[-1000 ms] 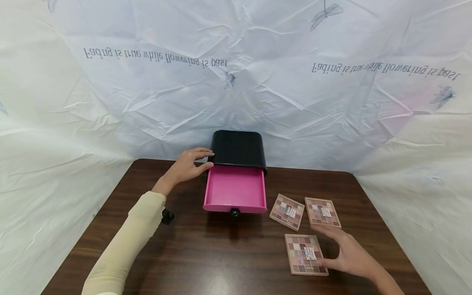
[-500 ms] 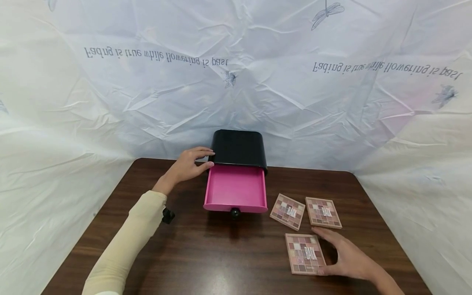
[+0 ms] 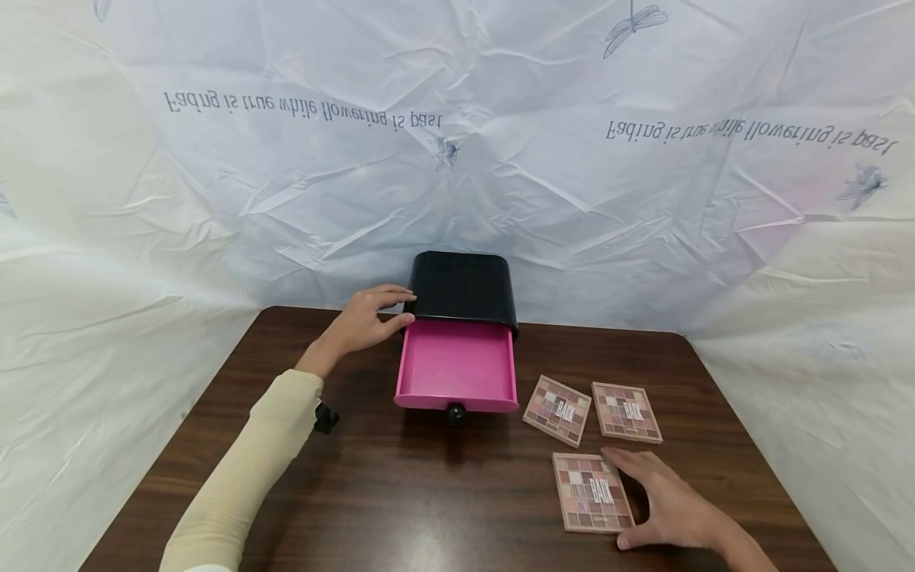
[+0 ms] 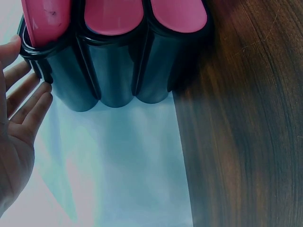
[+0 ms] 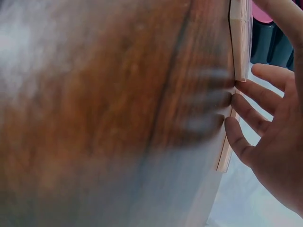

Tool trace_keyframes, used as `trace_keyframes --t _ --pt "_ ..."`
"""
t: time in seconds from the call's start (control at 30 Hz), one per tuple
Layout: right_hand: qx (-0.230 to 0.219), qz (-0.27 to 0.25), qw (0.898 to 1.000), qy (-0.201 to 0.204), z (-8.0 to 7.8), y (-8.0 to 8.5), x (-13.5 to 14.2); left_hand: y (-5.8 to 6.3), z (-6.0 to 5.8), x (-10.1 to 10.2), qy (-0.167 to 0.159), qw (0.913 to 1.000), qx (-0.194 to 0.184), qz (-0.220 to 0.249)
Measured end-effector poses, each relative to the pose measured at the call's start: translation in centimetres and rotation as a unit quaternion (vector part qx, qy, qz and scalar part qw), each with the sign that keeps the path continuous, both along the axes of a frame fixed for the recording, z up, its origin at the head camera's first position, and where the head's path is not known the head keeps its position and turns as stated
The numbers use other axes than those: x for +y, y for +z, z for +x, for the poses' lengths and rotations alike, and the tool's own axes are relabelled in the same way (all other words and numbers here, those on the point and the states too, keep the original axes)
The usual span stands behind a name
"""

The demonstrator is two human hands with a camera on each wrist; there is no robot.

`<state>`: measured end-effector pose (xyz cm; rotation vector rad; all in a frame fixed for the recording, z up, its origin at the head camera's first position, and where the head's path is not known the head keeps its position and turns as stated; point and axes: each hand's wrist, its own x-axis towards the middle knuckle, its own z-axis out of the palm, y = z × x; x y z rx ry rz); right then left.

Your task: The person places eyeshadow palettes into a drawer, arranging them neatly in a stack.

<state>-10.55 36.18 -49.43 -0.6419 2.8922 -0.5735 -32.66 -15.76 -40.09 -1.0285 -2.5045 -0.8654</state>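
Observation:
In the head view a black drawer unit (image 3: 463,286) stands at the back of the table, its pink top drawer (image 3: 457,361) pulled out with nothing in it. My left hand (image 3: 366,319) rests against the unit's left side with fairly straight fingers; the left wrist view shows the fingers (image 4: 29,105) along the black side. Front right lies an eyeshadow palette (image 3: 592,494), flat on the wood. My right hand (image 3: 668,502) is spread at its right edge, index finger by the far corner and thumb by the near corner. Whether the fingertips touch it I cannot tell.
Two similar palettes lie beyond, the left palette (image 3: 557,411) turned at an angle and the right palette (image 3: 627,412) beside it. A brown wooden table (image 3: 400,492) carries everything. A wrinkled white printed sheet (image 3: 457,199) hangs behind and at both sides.
My right thumb has come off the palette's top face and slid toward its near right corner. The left hand, drawer unit and palettes look unmoved.

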Motion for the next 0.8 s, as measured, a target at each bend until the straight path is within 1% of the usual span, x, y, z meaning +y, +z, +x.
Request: trace_keyframes --t 0.1,0.3,0.53,0.6,0.8 --pt "-0.008 -0.012 1.0 0.003 -0.06 -0.12 0.03 -0.04 -0.02 0.0 0.001 1.0 0.001 -0.001" --pt "-0.014 -0.012 1.0 0.0 -0.08 -0.28 0.01 -0.03 0.05 0.02 0.007 1.0 -0.006 0.0" --pt "-0.057 -0.013 0.998 -0.026 -0.13 0.1 -0.28 -0.09 0.04 0.03 0.01 0.9999 -0.01 0.0" --pt "-0.062 -0.013 0.998 -0.029 -0.09 0.15 -0.37 -0.12 0.04 0.03 0.01 0.9999 -0.009 0.0" --pt "-0.046 -0.003 0.999 -0.025 0.07 0.19 -0.61 -0.14 0.08 0.01 0.008 0.9999 -0.007 0.004"
